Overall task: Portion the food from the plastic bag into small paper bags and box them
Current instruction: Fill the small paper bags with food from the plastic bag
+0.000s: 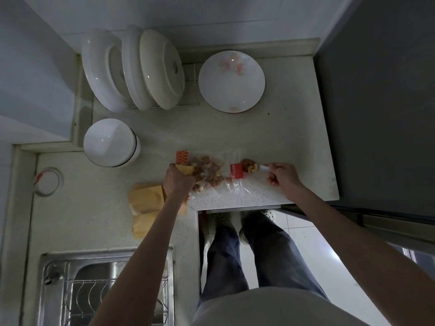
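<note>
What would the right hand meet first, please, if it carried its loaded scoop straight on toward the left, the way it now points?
Probably the clear plastic bag, at its red label, lying just beyond the scoop held by the right hand; then the nuts. Height is unclear, so it might pass above.

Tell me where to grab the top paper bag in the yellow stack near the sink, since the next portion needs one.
Pinch the top bag of the stack of paper bags at its far left corner, coming from the left. The left hand and forearm cover the right side, and the bags lie flat on the counter, so fingers should slide under a free corner there and peel off one bag.
</note>
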A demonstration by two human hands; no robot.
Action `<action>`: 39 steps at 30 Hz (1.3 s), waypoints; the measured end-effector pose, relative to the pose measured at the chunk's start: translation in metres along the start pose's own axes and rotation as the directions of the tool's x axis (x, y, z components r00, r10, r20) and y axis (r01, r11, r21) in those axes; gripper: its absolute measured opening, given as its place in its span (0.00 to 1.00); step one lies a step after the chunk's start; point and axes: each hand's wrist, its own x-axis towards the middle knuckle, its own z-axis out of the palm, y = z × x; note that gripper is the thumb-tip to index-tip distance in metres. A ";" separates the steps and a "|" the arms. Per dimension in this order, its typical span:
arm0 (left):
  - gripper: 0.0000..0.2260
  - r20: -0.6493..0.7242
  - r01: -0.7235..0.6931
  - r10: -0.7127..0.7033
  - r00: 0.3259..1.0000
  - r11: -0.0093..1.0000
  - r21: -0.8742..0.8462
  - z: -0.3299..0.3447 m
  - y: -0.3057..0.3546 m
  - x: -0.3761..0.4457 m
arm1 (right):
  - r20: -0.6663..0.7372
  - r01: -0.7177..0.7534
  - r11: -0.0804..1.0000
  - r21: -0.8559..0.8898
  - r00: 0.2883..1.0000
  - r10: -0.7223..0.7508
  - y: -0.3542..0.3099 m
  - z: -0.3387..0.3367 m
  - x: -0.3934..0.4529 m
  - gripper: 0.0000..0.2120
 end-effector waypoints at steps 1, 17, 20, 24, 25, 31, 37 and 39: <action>0.27 -0.002 -0.003 0.003 1.000 1.000 0.002 0.000 -0.001 -0.001 | -0.007 -0.002 1.000 -0.004 1.000 0.002 -0.001 -0.004 0.000 0.09; 0.29 -0.028 -0.490 0.494 0.869 0.851 -0.187 -0.028 0.054 -0.073 | 0.041 0.232 0.969 -0.083 0.973 -0.229 -0.107 -0.043 -0.082 0.08; 0.30 -0.025 -0.535 0.540 0.841 0.824 -0.189 -0.037 0.084 -0.087 | 0.087 0.320 0.941 -0.113 0.946 -0.312 -0.148 -0.043 -0.123 0.08; 0.31 -0.087 -0.622 0.617 0.782 0.766 -0.163 -0.047 0.116 -0.107 | 0.160 0.438 0.882 -0.174 0.896 -0.413 -0.190 -0.042 -0.172 0.08; 0.30 -0.106 -0.664 0.656 0.747 0.728 -0.169 -0.049 0.122 -0.111 | 0.173 0.469 0.861 -0.199 0.881 -0.440 -0.197 -0.042 -0.182 0.09; 0.28 -0.234 -0.795 0.760 0.606 0.573 -0.200 -0.068 0.153 -0.136 | 0.172 0.632 0.611 -0.477 0.748 -0.641 -0.225 -0.037 -0.225 0.12; 0.27 -0.378 -0.869 0.783 0.495 0.454 -0.196 -0.087 0.168 -0.147 | 0.314 0.704 0.146 -0.695 0.479 -0.820 -0.246 -0.023 -0.260 0.16; 0.26 -0.404 -0.863 0.763 0.505 0.456 -0.219 -0.092 0.168 -0.147 | 0.325 0.731 0.107 -0.674 0.423 -0.846 -0.249 -0.021 -0.263 0.16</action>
